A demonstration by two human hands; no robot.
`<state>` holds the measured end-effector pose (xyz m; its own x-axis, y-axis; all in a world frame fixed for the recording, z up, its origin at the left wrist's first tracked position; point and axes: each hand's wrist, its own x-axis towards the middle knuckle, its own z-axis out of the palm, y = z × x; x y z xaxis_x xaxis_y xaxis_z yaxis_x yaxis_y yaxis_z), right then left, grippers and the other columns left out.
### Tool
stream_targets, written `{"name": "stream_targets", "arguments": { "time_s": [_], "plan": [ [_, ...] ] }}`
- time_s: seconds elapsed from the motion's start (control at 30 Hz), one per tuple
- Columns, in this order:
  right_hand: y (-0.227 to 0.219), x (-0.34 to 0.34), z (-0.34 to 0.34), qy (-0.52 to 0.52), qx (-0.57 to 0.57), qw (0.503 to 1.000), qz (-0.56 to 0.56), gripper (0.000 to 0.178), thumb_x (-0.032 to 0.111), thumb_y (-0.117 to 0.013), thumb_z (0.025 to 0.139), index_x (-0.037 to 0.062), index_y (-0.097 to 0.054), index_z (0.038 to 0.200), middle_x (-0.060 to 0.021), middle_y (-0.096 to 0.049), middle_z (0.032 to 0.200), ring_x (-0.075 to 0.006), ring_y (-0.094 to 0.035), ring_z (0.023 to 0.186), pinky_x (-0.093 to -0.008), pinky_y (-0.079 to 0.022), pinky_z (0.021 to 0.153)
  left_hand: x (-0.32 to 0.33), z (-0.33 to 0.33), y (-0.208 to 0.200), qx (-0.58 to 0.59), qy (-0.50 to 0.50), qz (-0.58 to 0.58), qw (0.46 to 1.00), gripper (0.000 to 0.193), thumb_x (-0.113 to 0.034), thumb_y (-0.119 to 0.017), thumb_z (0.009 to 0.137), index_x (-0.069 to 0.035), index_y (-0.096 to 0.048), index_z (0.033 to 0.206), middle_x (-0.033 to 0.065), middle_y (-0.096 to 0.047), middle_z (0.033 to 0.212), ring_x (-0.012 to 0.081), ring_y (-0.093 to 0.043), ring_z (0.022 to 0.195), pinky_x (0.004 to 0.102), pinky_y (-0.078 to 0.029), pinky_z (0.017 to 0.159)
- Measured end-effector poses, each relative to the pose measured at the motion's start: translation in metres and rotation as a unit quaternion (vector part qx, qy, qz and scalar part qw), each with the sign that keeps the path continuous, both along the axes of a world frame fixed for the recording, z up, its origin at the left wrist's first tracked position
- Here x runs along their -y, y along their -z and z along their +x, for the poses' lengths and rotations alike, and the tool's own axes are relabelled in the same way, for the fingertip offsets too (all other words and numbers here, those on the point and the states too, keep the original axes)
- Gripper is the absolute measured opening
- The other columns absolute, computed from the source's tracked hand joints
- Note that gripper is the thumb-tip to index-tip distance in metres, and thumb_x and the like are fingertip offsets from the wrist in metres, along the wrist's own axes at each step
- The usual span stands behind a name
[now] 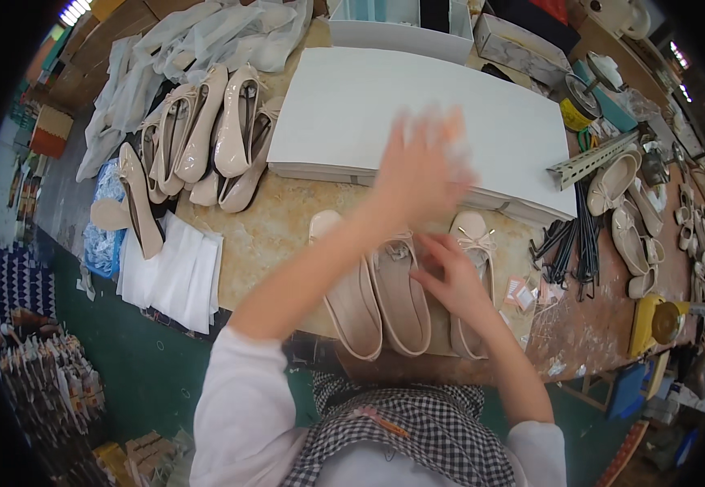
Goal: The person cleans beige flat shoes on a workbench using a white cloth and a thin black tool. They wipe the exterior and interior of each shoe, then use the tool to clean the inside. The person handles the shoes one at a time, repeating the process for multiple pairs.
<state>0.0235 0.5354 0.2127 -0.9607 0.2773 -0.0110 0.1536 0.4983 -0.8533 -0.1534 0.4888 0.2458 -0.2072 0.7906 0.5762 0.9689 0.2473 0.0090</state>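
Observation:
My left hand (424,166) is smeared by motion above the white sheets or flat box (336,105); its fingers look stretched out, with nothing visible in them. My right hand (454,280) hovers over the near edge of the table, thumb and forefinger apart and nothing seen between them. Under and beside my hands stand three beige ballet flats, toes pointing away from me: a left one (348,304) partly behind my left forearm, a middle one (405,312), and a right one (474,235) with a bow, partly covered by my right hand and wrist.
Several glossy beige flats (202,134) are heaped at the left, near folded white tissue (170,276) and clear plastic bags (206,40). On the right lie black rods (584,243), a metal channel (596,161), more flats (628,235) and a yellow tool (649,325). Boxes (401,28) line the back.

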Motion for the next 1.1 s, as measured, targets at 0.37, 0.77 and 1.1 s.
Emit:
{"name": "stream_targets", "arguments": {
  "time_s": [0.37,0.77,1.1],
  "plan": [
    [-0.038,-0.015,0.077,0.271,-0.114,0.827,-0.479,0.045,0.015,-0.060,0.091,0.0044,-0.049,0.134,-0.0115,-0.060,0.112,-0.0204,-0.061,0.100,-0.0317,-0.051,0.089,0.014,0.068,-0.008,0.232,0.243,0.009,0.942,0.007,-0.012,-0.059,0.078,-0.007,-0.062,0.079,0.0111,-0.060,0.087,0.0287,-0.059,0.089,0.0427,-0.048,0.077],
    [-0.061,0.045,0.011,0.010,-0.110,0.980,-0.165,0.058,0.001,-0.064,0.079,0.0024,-0.046,0.134,-0.0097,-0.051,0.135,-0.0194,-0.049,0.124,-0.0361,-0.039,0.105,0.150,0.088,-0.021,0.420,-0.179,0.162,0.875,0.040,-0.013,-0.063,0.082,-0.011,-0.057,0.121,0.0172,-0.058,0.105,0.0241,-0.059,0.086,0.0267,-0.049,0.074],
    [0.001,0.080,-0.038,-0.135,-0.026,0.981,0.139,0.036,0.002,-0.064,0.069,0.0036,-0.063,0.105,-0.0112,-0.058,0.102,-0.0252,-0.061,0.087,-0.0366,-0.049,0.078,0.203,0.160,0.031,0.502,-0.113,0.020,0.857,0.026,-0.024,-0.061,0.085,-0.004,-0.066,0.100,0.0139,-0.067,0.092,0.0247,-0.065,0.087,0.0366,-0.045,0.088]
  ]
}}
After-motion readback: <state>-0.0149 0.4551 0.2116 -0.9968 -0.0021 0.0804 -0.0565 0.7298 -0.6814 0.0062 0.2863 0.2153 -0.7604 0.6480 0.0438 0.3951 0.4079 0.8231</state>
